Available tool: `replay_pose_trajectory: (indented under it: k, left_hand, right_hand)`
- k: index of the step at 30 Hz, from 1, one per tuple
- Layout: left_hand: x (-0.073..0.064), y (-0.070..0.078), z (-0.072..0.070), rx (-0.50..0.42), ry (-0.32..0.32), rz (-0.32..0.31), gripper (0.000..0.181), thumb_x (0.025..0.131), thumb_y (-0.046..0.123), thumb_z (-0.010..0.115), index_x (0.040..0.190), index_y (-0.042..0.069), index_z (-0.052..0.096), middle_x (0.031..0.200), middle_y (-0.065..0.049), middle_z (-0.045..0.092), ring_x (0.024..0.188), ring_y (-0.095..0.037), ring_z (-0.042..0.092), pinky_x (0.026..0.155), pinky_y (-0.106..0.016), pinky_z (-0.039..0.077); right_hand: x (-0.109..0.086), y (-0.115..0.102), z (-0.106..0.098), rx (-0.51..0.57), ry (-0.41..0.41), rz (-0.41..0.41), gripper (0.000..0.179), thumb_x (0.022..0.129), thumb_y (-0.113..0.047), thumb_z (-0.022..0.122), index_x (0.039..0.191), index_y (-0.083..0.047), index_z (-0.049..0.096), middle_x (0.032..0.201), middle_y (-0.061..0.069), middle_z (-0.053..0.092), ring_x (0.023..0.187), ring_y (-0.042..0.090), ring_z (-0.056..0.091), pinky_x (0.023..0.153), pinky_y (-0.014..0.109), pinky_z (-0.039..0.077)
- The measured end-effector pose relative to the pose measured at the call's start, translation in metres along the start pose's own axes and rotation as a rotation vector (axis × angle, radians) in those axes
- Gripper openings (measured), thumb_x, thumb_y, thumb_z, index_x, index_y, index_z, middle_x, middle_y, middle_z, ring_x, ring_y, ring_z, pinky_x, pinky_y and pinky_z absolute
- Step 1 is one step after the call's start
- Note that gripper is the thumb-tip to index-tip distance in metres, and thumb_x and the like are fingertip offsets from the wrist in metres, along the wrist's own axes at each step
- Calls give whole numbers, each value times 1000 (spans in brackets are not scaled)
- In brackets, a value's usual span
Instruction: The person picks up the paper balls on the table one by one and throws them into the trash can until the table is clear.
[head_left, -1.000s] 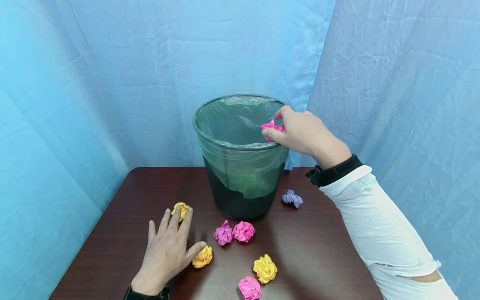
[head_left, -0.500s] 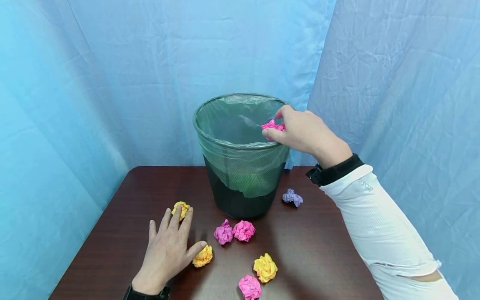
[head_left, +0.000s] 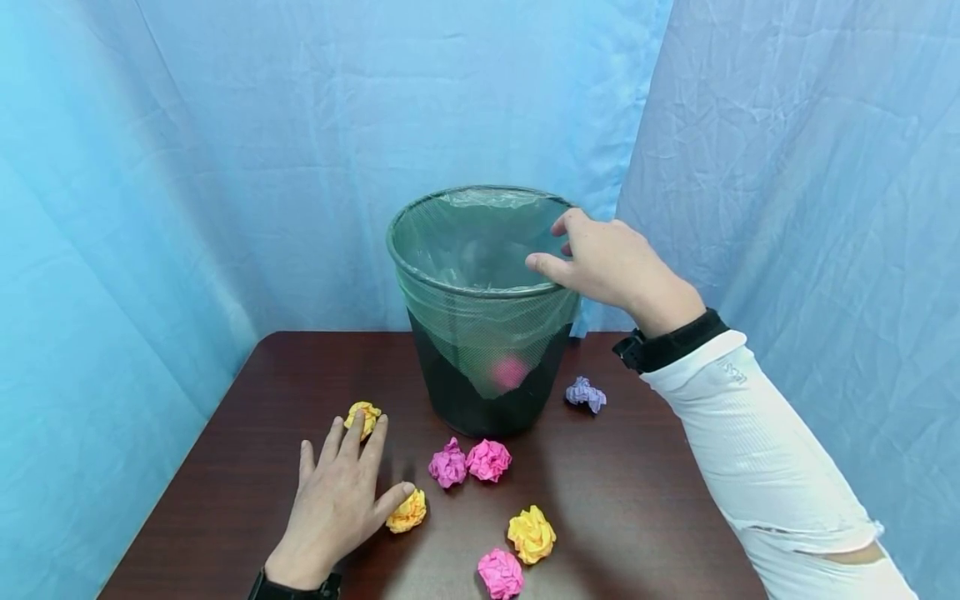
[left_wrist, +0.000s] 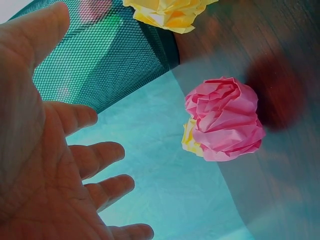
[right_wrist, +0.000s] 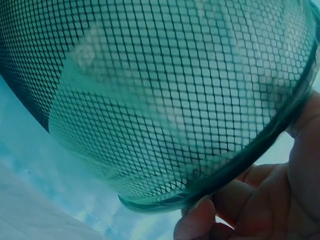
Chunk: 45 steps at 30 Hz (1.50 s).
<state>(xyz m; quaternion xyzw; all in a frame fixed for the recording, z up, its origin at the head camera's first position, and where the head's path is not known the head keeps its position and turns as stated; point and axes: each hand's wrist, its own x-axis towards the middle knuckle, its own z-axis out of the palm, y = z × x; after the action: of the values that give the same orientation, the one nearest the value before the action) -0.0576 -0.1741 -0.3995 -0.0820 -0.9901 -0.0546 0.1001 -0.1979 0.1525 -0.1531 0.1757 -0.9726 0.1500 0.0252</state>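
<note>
My right hand point(head_left: 611, 258) is over the right rim of a mesh wastebasket point(head_left: 442, 342) lined with a green plastic bag, thumb and fingers apart with nothing between them. A pink patch point(head_left: 510, 372) shows through the basket's wall, low inside. In the right wrist view, the hand point(right_wrist: 265, 200) is at the basket's rim. My left hand point(head_left: 330, 504) has its fingers spread; its fingertips overlap one yellow crumpled paper ball point(head_left: 365, 417), and its thumb tip overlaps another yellow paper ball point(head_left: 407, 512). Whether they touch cannot be told. In the left wrist view, the palm point(left_wrist: 45, 170) holds nothing.
On the dark wooden table point(head_left: 645, 492), a purple ball point(head_left: 448, 463) and a pink ball point(head_left: 489, 461) sit before the basket. Nearer are another yellow ball point(head_left: 532, 535) and pink ball point(head_left: 501, 574). A lavender ball point(head_left: 586, 394) lies right of the basket. Blue cloth point(head_left: 300, 167) hangs behind.
The pink paper ball has left my right hand's fingers, and a pink patch now shows low in the wastebasket. The right hand stays at the rim. My left hand has barely moved.
</note>
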Motion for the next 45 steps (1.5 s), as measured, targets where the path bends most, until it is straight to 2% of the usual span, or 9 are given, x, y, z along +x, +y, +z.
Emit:
replay_pose_trajectory:
  k: [7, 10, 14, 17, 20, 25, 29, 36, 45]
  left_hand:
    - [1, 1, 0, 0, 5, 6, 99, 80, 84, 37, 153, 16, 37, 155, -21, 35, 139, -46, 28, 101, -80, 16]
    - [1, 1, 0, 2, 6, 9, 98, 81, 83, 39, 153, 16, 37, 155, -21, 35, 139, -46, 28, 101, -80, 17]
    - [1, 1, -1, 2, 13, 12, 97, 81, 81, 41, 153, 16, 37, 154, -21, 36, 139, -46, 28, 101, -80, 17]
    - [1, 1, -1, 1, 24, 15, 96, 81, 80, 43, 152, 16, 38, 153, -21, 37, 139, -46, 29, 101, -80, 18]
    - [1, 1, -2, 0, 25, 16, 95, 82, 80, 43, 152, 16, 39, 153, -21, 37, 139, -46, 29, 101, -80, 18]
    - [0, 1, -2, -4, 13, 11, 95, 83, 80, 41, 152, 16, 38, 154, -21, 36, 139, -46, 28, 101, -80, 17]
    - [-1, 1, -3, -8, 11, 9, 96, 83, 81, 39, 152, 15, 38, 154, -21, 36, 140, -46, 28, 101, -80, 17]
    - [-1, 1, -2, -6, 1, 8, 97, 82, 81, 39, 153, 16, 37, 155, -21, 35, 140, -46, 26, 102, -80, 16]
    - [-1, 2, -5, -13, 19, 13, 96, 83, 82, 36, 153, 16, 36, 154, -21, 36, 140, -46, 27, 102, -80, 16]
  right_hand:
    - [-7, 4, 2, 1, 116, -19, 80, 88, -72, 45, 143, -14, 43, 135, 11, 58, 118, 37, 47, 87, 54, 46]
    - [-11, 5, 2, -5, 166, -22, 83, 88, -74, 41, 145, -15, 42, 120, 9, 65, 119, 38, 46, 85, 55, 46]
    - [-16, 8, 3, -1, 218, -38, 86, 87, -75, 39, 148, -15, 41, 114, 9, 66, 120, 39, 47, 86, 56, 46]
    - [-20, 11, 5, 2, 251, -72, 87, 88, -75, 40, 149, -12, 41, 133, 13, 59, 120, 38, 49, 89, 58, 46]
    - [-24, 15, 7, 4, 276, -104, 89, 88, -73, 42, 150, -10, 38, 145, 14, 50, 125, 37, 49, 96, 60, 44]
    - [-34, 22, 16, -16, 289, -96, 95, 87, -74, 42, 156, -10, 25, 157, 20, 31, 139, 42, 31, 105, 65, 33]
    - [-41, 28, 27, -33, 307, -82, 99, 86, -75, 44, 159, -15, 15, 160, 25, 17, 140, 50, 24, 104, 70, 28]
    - [-53, 35, 47, -68, 387, -104, 101, 86, -71, 49, 158, -10, 14, 158, 30, 17, 140, 51, 23, 104, 71, 28]
    - [-64, 45, 69, -109, 403, -74, 107, 85, -75, 47, 157, -3, 14, 157, 30, 20, 139, 51, 24, 105, 68, 31]
